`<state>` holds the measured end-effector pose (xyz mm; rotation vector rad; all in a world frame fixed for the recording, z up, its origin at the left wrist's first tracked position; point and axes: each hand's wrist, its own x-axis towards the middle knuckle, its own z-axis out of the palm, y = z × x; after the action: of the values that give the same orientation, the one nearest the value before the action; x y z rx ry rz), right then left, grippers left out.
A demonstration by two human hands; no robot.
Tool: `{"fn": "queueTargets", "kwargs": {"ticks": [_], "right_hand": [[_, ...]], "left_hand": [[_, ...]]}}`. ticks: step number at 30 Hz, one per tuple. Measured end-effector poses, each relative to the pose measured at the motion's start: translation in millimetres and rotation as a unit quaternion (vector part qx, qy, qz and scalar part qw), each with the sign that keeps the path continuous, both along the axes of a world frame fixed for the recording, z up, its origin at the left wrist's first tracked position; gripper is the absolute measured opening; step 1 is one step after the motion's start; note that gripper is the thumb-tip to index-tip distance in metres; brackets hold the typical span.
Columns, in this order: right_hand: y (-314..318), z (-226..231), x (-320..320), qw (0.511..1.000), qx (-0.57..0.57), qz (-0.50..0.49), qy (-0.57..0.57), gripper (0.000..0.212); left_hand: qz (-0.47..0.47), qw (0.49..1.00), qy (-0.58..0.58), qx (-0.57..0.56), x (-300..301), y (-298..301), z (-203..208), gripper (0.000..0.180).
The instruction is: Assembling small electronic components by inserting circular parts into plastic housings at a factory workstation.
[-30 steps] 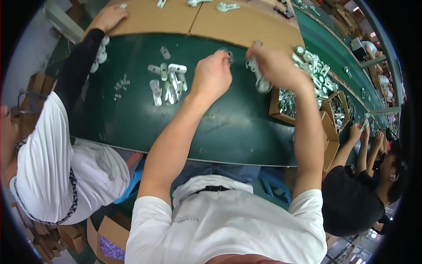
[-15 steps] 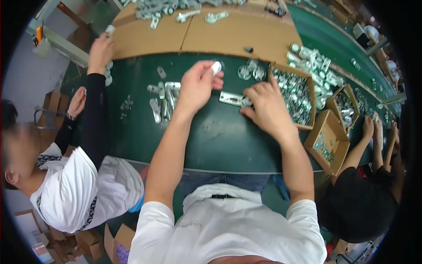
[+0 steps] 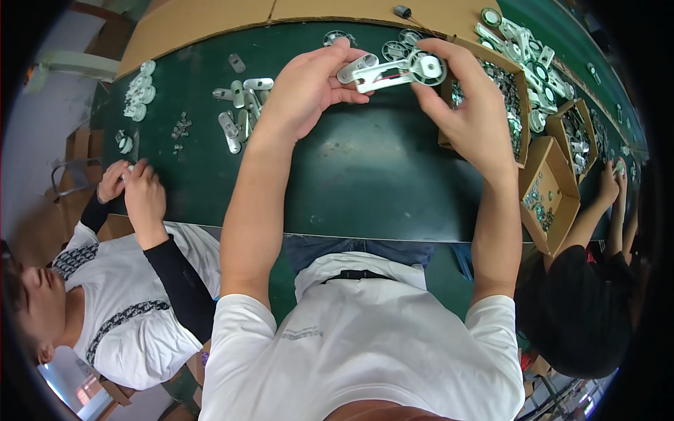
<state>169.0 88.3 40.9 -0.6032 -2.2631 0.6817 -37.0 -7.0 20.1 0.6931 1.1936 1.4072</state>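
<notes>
My left hand (image 3: 305,91) is closed on a small silvery oval cover (image 3: 359,67), pinched between thumb and fingers. Between the thumb and forefinger of my right hand (image 3: 474,105) is the round spoked end of a white fan-shaped housing (image 3: 385,77). A reddish wire shows inside its long handle part, which lies close against the cover and my left fingers. Both hands are raised over the green table. Just beyond them lie round spoked grilles (image 3: 395,50). Left of my left wrist are several oval silvery covers (image 3: 229,132).
A cardboard box of small metal parts (image 3: 523,105) stands beside my right hand, with smaller boxes (image 3: 554,203) nearer me. White housings (image 3: 537,77) are piled behind. A small dark motor (image 3: 402,11) lies on cardboard. At left, a co-worker's hands (image 3: 144,189) work near stacked white parts (image 3: 140,91).
My right hand has lifted the white housing off the table and brought it to my left hand. The view has shifted, and the left co-worker's outstretched arm has drawn back.
</notes>
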Motion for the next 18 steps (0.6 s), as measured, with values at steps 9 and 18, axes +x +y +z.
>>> {"fn": "queueTargets", "kwargs": {"ticks": [9, 18], "right_hand": [[-3.5, -5.3, -6.8, 0.999, -0.032, 0.003, -0.028, 0.041], [-4.3, -5.1, -8.0, 0.999, -0.043, 0.012, -0.021, 0.041]], "left_hand": [[-0.076, 0.997, 0.013, 0.001, 9.6, -3.2, 4.2, 0.044], [-0.071, 0.997, 0.008, 0.001, 9.4, -2.7, 2.1, 0.033]]}}
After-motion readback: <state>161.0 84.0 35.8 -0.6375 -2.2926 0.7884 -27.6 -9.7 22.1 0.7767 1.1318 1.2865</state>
